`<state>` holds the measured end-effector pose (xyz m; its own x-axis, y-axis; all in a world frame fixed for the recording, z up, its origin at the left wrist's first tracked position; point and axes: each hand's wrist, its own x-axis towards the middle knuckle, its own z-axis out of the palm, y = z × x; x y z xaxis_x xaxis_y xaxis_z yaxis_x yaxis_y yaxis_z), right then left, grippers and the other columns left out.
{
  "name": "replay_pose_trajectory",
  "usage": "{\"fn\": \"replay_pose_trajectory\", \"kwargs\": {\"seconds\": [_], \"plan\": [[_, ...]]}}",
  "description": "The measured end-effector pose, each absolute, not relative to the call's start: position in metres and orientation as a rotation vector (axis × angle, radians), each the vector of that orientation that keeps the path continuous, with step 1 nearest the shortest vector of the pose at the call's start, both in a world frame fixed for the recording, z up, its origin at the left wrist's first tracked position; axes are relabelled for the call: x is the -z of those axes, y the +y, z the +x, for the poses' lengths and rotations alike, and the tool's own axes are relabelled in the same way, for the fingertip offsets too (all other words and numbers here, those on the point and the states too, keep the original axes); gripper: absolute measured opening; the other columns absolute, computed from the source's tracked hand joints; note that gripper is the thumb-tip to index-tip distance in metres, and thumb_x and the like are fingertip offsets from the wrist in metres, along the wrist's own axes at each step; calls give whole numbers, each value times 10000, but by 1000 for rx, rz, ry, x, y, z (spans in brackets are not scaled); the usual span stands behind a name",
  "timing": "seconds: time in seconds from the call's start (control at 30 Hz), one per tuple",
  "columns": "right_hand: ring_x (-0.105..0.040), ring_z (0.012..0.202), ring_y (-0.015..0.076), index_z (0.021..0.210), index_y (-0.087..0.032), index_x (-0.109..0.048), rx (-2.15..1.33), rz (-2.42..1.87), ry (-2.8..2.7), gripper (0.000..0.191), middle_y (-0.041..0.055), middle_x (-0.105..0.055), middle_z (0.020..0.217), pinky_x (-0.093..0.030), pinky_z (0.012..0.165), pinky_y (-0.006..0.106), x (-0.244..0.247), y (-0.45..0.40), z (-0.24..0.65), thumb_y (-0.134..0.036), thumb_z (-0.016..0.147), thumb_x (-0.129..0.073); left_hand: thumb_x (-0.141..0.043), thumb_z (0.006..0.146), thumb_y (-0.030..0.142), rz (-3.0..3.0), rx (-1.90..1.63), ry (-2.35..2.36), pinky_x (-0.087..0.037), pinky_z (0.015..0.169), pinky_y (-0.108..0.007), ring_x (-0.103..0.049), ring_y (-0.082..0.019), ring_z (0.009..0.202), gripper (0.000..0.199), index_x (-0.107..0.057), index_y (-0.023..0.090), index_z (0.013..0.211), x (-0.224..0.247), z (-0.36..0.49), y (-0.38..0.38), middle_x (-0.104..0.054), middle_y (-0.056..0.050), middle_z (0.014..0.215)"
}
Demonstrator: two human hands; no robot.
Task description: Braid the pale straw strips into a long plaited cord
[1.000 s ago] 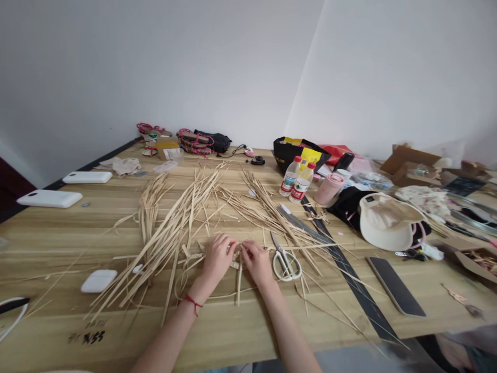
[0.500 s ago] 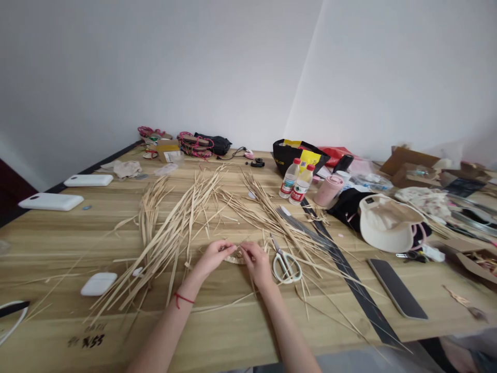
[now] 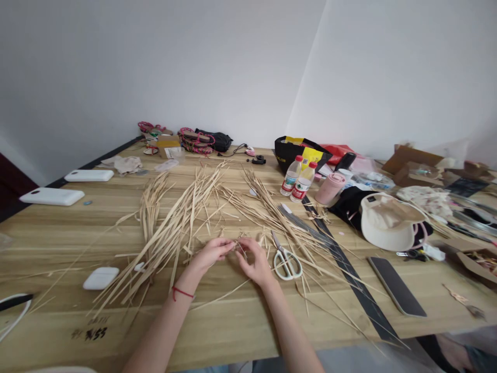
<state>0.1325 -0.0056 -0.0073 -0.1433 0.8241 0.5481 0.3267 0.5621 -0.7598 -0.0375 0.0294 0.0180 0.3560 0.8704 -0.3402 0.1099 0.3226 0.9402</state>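
Near the middle of the wooden table, my left hand pinches a small woven piece of straw, with thumb and fingers together. My right hand is at the piece's other side, its index finger on the straw and its thumb lower and apart; the fingers partly hide the piece. Long pale straw strips lie in a bundle left of my hands. More strips spread behind and to the right. Scissors with white handles lie just right of my right hand.
Two bottles, a pink cup and a black bag stand behind right. Farther right are a cream cap and a dark phone. A white case and white power banks lie left. A person's leg shows lower right.
My right thumb has moved down and away from its fingertips. The woven piece, a curved band before, is now mostly hidden between my fingers. The view has shifted slightly.
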Motion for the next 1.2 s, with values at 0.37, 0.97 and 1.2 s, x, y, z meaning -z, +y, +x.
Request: {"fn": "replay_pose_trajectory", "kwargs": {"seconds": [0.37,0.97,1.2], "plan": [[-636,763,192,924,-204,-714,-908,-990,-1340,191,75,-691,888,-522,734,345,11,1,133,-313,826,-592,-751,591,489,1126,-725,1048,-247,490,-207,-422,-87,573,434,-664,129,816,-10,-27,28,-590,-25,712],[-630,892,206,961,-199,-652,-1015,-942,-1301,209,77,-675,977,-511,805,352,11,3,134,-305,785,-615,-686,636,520,1174,-654,1166,-356,625,-263,-510,-159,702,462,-673,166,931,-16,-26,25,-623,-16,750],[-629,816,182,984,-196,-653,-1032,-972,-1287,250,76,-679,984,-513,778,339,12,3,134,-312,762,-648,-643,683,484,1170,-669,1207,-404,751,-319,-543,-242,963,457,-656,160,1005,-19,-23,22,-657,-78,1015]]}}
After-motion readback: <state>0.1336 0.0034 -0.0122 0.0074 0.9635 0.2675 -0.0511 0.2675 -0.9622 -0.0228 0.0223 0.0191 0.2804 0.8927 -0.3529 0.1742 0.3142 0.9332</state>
